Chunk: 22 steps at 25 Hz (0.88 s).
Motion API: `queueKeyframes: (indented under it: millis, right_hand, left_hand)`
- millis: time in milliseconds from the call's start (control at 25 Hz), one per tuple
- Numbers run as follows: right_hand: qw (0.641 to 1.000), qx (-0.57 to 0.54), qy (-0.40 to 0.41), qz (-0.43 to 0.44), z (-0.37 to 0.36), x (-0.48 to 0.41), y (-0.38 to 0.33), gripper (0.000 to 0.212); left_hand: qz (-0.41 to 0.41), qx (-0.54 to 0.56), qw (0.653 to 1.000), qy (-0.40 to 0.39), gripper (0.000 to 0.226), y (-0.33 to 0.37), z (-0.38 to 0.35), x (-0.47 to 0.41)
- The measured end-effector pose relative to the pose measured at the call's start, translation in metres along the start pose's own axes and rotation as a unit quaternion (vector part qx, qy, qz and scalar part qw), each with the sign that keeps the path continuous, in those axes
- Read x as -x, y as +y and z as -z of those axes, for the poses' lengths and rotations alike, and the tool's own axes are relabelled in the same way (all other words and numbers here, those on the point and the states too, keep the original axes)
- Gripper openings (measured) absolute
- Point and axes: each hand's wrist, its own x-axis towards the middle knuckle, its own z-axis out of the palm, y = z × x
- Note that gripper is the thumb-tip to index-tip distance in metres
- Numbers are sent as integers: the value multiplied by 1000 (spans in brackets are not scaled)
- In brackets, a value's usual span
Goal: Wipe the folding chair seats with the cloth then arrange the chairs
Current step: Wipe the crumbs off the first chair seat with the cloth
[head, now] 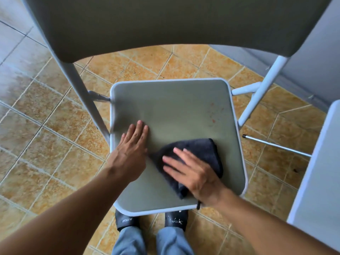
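Grey-green seat (176, 107), reddish specks, dark cloth (202, 150)

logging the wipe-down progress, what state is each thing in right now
folding chair, unfolded, standing on the tiled floor
seat, down flat, with reddish specks on its far right part
cloth, dark, bunched, lying on the near right part of the seat
left hand, flat on the bare seat beside the cloth, fingers straight
right hand, pressing down on the cloth, fingers spread
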Motion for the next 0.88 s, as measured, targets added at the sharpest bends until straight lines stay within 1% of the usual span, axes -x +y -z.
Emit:
queueKeyframes:
  millis: [80,120,160,240,320,360,440,520,600,680,720,800,880]
  right_hand:
    - [999,42,14,-8,3,-24,50,39]
    - [998,60,19,-32,7,-40,79,40]
    - [995,73,14,-71,15,-58,106,43]
    - [984,87,-19,-153,32,-86,146,60]
    - [976,58,-33,-208,38,-96,153,74]
    - [975,38,-19,-219,36,-94,144,76]
    - [977,15,14,-212,27,-74,107,74]
    - [983,13,25,-179,14,-39,51,67]
    - [993,14,14,-119,4,3,-9,58]
    - [998,1,-17,-67,4,33,-37,48]
    - [998,-4,-32,-51,7,40,-33,47]
    - [998,5,-53,-34,14,35,-4,48]
    - [998,10,-49,-46,19,14,40,50]
  left_hand:
    - [0,12,1000,-13,68,-4,3,-3]
    - [1,16,1000,-20,68,-5,5,-4]
    - [0,17,1000,-23,68,-6,6,-5]
    - [-1,23,999,-21,69,-5,7,-5]
    - [1,25,999,-28,73,-4,8,-6]
    - [3,22,999,-35,75,-4,8,-7]
    - [5,19,999,-46,81,-4,10,-8]
    - [1,20,998,-59,89,-5,13,-8]
    - [-12,13,997,-81,102,-6,18,-9]
    - [-28,-9,994,-106,114,-8,23,-9]
    - [-33,-18,993,-113,119,-9,25,-10]
    - [-34,-25,992,-117,123,-10,25,-10]
    - [-32,-18,993,-110,125,-10,23,-9]
